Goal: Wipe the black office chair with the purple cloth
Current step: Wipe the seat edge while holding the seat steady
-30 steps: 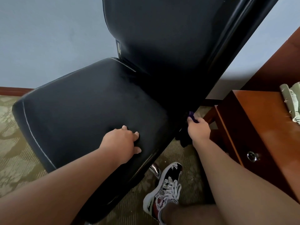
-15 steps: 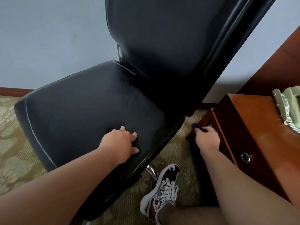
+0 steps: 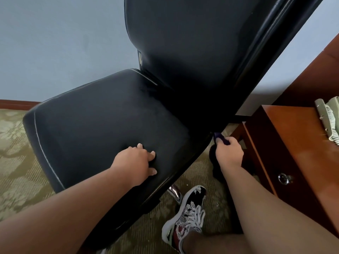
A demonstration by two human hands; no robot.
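From the head camera, the black office chair fills the middle, its seat running toward 9 o'clock and its backrest rising toward 12 and 1 o'clock. The left hand, at about 7 o'clock from the centre, lies palm down on the seat cushion near its front right edge, fingers loosely spread and pressing the leather, holding nothing. The right hand, at 4 o'clock, is curled round the purple cloth. Only a small fold of it shows above the knuckles, right against the seat's right edge below the backrest. Just beside that hand, at 3 to 4 o'clock, stands a wooden cabinet with its drawer closed, so its contents are hidden; a telephone sits on top. A patterned shoe rests on the carpet at 6 o'clock.
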